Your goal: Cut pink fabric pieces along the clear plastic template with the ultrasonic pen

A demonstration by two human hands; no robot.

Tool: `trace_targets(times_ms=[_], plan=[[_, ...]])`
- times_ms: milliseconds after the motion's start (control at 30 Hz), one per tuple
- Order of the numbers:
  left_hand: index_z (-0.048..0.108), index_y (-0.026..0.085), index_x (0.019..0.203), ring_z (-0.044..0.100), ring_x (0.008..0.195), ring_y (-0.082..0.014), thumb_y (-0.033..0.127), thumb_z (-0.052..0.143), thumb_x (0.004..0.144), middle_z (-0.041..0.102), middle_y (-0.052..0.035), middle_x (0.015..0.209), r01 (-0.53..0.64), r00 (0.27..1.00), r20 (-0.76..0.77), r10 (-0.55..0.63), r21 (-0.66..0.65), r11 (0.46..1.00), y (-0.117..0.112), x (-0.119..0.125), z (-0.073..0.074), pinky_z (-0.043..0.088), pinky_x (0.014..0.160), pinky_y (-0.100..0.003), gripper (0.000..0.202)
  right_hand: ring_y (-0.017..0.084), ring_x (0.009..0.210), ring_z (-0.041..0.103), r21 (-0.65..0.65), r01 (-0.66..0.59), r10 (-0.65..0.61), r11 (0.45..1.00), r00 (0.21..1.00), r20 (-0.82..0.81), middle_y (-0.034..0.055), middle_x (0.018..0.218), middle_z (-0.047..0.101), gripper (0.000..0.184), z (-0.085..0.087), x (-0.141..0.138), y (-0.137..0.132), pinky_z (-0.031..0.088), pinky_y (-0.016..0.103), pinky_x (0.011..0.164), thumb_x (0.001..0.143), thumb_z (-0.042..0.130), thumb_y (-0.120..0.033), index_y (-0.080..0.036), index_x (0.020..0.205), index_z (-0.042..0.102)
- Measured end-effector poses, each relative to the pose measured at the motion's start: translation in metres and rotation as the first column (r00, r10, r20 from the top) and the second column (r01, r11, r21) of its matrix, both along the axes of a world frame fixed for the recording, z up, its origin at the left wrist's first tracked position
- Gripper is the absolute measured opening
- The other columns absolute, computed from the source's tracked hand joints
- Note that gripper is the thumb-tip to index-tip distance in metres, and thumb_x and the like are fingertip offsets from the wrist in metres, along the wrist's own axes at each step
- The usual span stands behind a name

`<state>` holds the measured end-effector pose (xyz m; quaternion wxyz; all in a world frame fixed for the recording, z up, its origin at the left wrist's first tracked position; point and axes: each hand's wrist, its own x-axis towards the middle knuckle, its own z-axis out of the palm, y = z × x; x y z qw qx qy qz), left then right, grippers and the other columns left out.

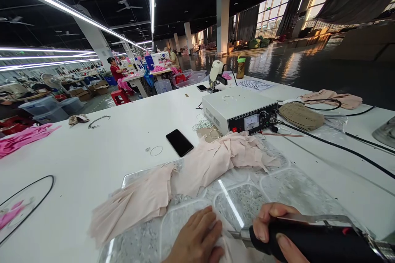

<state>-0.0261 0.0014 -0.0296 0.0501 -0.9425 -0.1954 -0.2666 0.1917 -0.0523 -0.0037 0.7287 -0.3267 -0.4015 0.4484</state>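
My right hand (273,230) is closed around the black handle of a hand-held cutting tool (311,240), whose metal tip points left toward my left hand. My left hand (197,240) lies flat, fingers together, pressing on a pale piece of fabric on a glass plate (277,191) at the table's near edge. Heaps of pale pink fabric pieces (188,176) lie across the far side of the glass plate.
A white control box (239,109) with a dial stands behind the fabric, with black cables (339,148) running right. A black phone (179,142), thin wire rings (156,151), a tan pad (300,116) and a green-capped bottle (240,67) sit on the white table (92,160). People work at distant tables.
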Motion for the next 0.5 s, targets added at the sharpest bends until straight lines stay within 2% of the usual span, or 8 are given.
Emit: trace_targets(times_ms=[133,267,333,433,500], plan=[[0.060,0.008,0.113,0.061,0.113,-0.0286,0.028,0.047,0.097,0.066,-0.0166,0.113,-0.016,0.994,-0.104,0.017,0.007,1.000,-0.005,0.000,0.013,0.055,0.091,-0.042,0.028,0.017,0.061,0.060,0.083,0.018,-0.025,0.996,0.996,0.090,0.0038,0.079,0.058,0.012,0.001,0.003,-0.005,0.055,0.033,0.057,0.088,0.059,-0.029,-0.027,0.099,0.059],[0.060,0.009,0.116,0.060,0.116,-0.0271,0.028,0.049,0.097,0.064,-0.0142,0.120,-0.018,0.985,-0.172,0.016,-0.013,1.000,-0.015,0.002,0.026,0.053,0.095,-0.041,0.029,0.017,0.064,0.060,0.143,0.012,-0.032,0.990,0.990,0.136,0.0032,0.081,0.056,0.016,-0.002,0.005,-0.013,0.055,0.033,0.059,0.091,0.053,-0.025,-0.029,0.107,0.056],[0.059,0.008,0.117,0.061,0.114,-0.0278,0.029,0.050,0.097,0.065,-0.0157,0.118,-0.040,0.985,-0.170,0.039,-0.003,0.999,-0.022,0.004,0.023,0.055,0.092,-0.041,0.031,0.016,0.065,0.060,0.144,0.008,-0.030,0.990,0.988,0.150,0.0028,0.081,0.056,0.016,-0.004,0.006,-0.015,0.055,0.033,0.061,0.092,0.052,-0.024,-0.029,0.107,0.055],[0.059,0.006,0.117,0.064,0.107,-0.0271,0.027,0.048,0.097,0.067,-0.0175,0.112,-0.064,0.989,-0.132,0.068,0.032,0.997,-0.032,0.006,0.012,0.057,0.085,-0.039,0.031,0.016,0.066,0.060,0.152,0.047,-0.069,0.987,0.988,0.141,0.0021,0.081,0.056,0.015,-0.006,0.007,-0.014,0.055,0.032,0.063,0.091,0.055,-0.023,-0.028,0.105,0.055],[0.059,0.007,0.115,0.065,0.107,-0.0251,0.023,0.046,0.098,0.067,-0.0166,0.110,-0.070,0.992,-0.106,0.075,0.042,0.997,-0.035,0.005,0.007,0.057,0.086,-0.037,0.027,0.015,0.066,0.060,0.158,0.081,-0.100,0.984,0.988,0.116,0.0018,0.080,0.057,0.013,-0.007,0.007,-0.010,0.055,0.032,0.063,0.090,0.057,-0.025,-0.028,0.103,0.056]])
